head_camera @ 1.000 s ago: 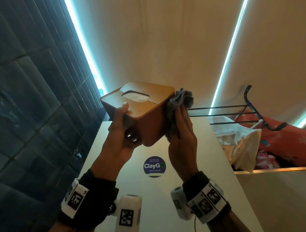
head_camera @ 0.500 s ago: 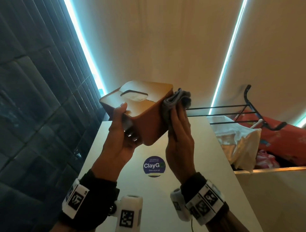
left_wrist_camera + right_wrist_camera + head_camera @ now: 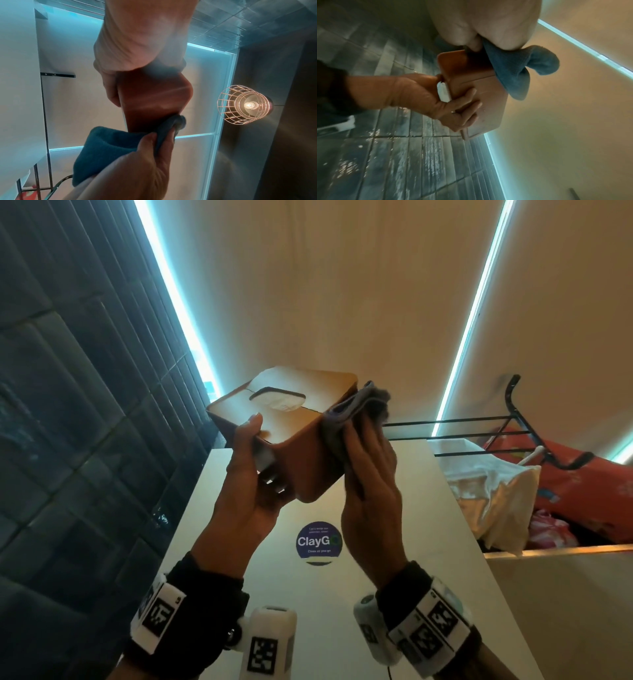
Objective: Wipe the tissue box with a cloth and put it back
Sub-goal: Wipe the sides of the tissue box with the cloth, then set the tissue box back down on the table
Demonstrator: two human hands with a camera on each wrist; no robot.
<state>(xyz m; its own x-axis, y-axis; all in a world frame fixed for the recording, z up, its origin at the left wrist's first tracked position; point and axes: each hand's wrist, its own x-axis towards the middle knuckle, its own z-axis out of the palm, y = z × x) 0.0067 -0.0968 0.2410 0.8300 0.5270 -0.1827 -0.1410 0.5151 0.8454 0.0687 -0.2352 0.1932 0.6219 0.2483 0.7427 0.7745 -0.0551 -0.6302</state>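
Note:
An orange-brown tissue box [image 3: 301, 433] with an oval slot showing white tissue is held up in the air above the white counter [image 3: 308, 594]. My left hand [image 3: 253, 474] grips its near-left corner, thumb on the top, fingers under the base [image 3: 458, 112]. My right hand [image 3: 370, 474] presses a folded grey-blue cloth [image 3: 356, 412] flat against the box's right side. In the left wrist view the cloth [image 3: 106, 146] bunches between that hand [image 3: 137, 162] and the box [image 3: 152, 97]. In the right wrist view the cloth [image 3: 518, 70] drapes over the box's edge [image 3: 471, 81].
The counter carries a round blue "ClayGo" sticker [image 3: 318, 541]. A black wire rack [image 3: 496, 433] stands to the right, above a bin with white and red bags [image 3: 496, 491]. Dark tiles [image 3: 68, 405] cover the left wall. A caged lamp [image 3: 245, 104] hangs nearby.
The right hand with the cloth has slid upward along the box's right side, and the box has risen slightly. The left hand keeps its grip.

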